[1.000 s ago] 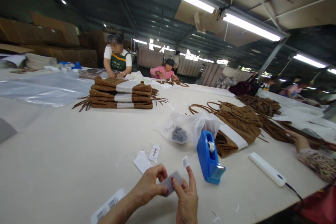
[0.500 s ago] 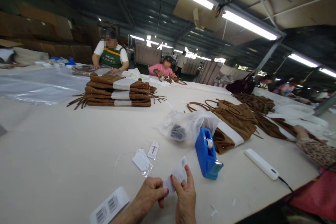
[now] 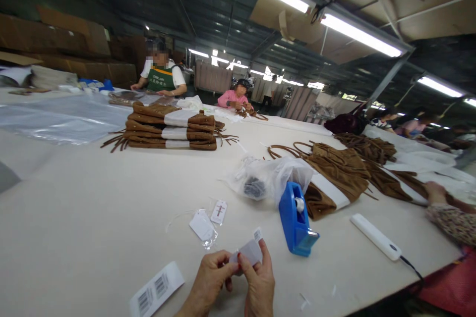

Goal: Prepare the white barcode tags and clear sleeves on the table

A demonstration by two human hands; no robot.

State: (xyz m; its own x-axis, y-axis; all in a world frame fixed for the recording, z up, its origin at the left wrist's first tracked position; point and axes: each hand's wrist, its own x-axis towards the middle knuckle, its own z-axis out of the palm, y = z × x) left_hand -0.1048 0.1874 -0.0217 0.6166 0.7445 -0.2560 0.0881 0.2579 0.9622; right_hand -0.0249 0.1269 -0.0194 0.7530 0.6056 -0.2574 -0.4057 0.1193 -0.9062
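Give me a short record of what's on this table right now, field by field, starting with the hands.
Left hand: pinches the white tag together with the right
Right hand: fingers on the same tag, a small sticker at its top edge
Barcode label strip: flat, left of the hands
Blue tape dispenser: right of the hands
Loose tags: beyond the hands
Clear bag: behind the dispenser
Brown fringed bags: stacked farther back
Table: pale top

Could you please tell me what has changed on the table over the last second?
Both hands, left and right, still pinch the small white tag, now raised and turned more upright. A small barcode sticker still clings to the right forefinger. The blue tape dispenser, loose tags and barcode strip lie unmoved.
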